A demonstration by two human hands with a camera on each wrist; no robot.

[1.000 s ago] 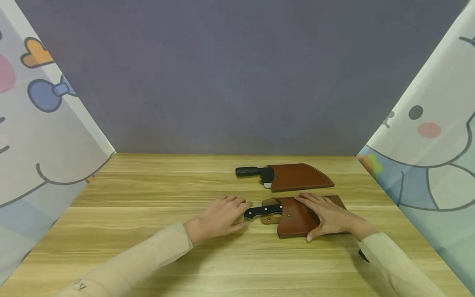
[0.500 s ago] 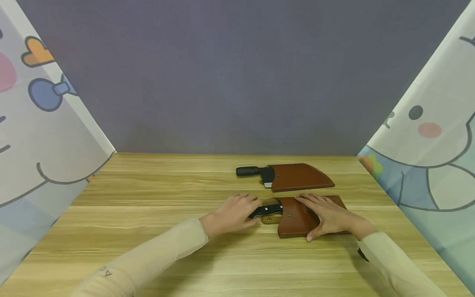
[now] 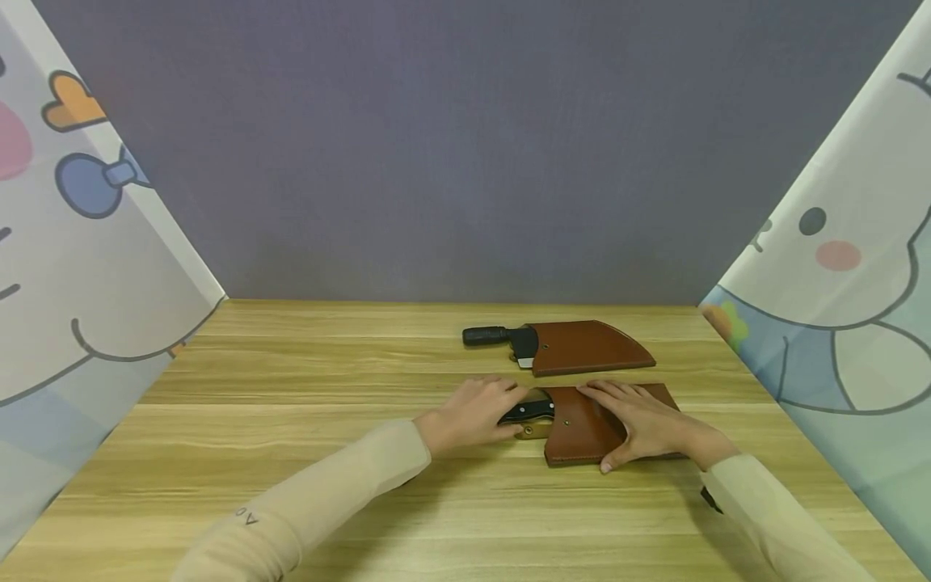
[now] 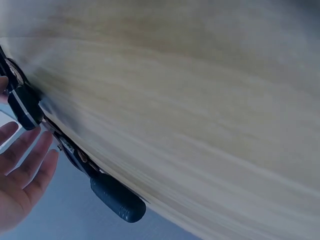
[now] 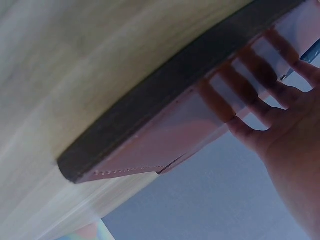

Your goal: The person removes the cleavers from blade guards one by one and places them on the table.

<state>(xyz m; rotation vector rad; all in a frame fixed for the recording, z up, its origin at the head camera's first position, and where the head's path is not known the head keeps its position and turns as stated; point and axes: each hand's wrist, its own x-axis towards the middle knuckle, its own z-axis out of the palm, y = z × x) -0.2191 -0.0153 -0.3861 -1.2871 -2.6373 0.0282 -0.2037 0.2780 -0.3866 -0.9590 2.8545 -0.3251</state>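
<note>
A cleaver with a riveted black handle [image 3: 534, 410] lies in a brown leather sheath [image 3: 570, 440] on the wooden table, handle to the left. My left hand [image 3: 476, 412] reaches over the handle's end. The left wrist view has that handle [image 4: 25, 107] between thumb and spread, loosely bent fingers; whether they touch it is unclear. My right hand [image 3: 643, 420] rests across the sheath, fingers over its top and thumb by its near edge. In the right wrist view, its extended fingers lie against the glossy sheath [image 5: 165, 135]. The blade is hidden inside.
Farther back lies a second sheathed cleaver [image 3: 585, 346], its black handle [image 3: 486, 335] also pointing left. A tan strap [image 3: 533, 431] sticks out at the nearer sheath's mouth. A grey panel [image 3: 465, 162] rises behind the table [image 3: 291, 364], with cartoon-printed cloth [image 3: 865, 339] at both sides.
My left hand has moved right, from beside the handle's tip to over it, covering more of the handle. The right hand and both cleavers have stayed in place.
</note>
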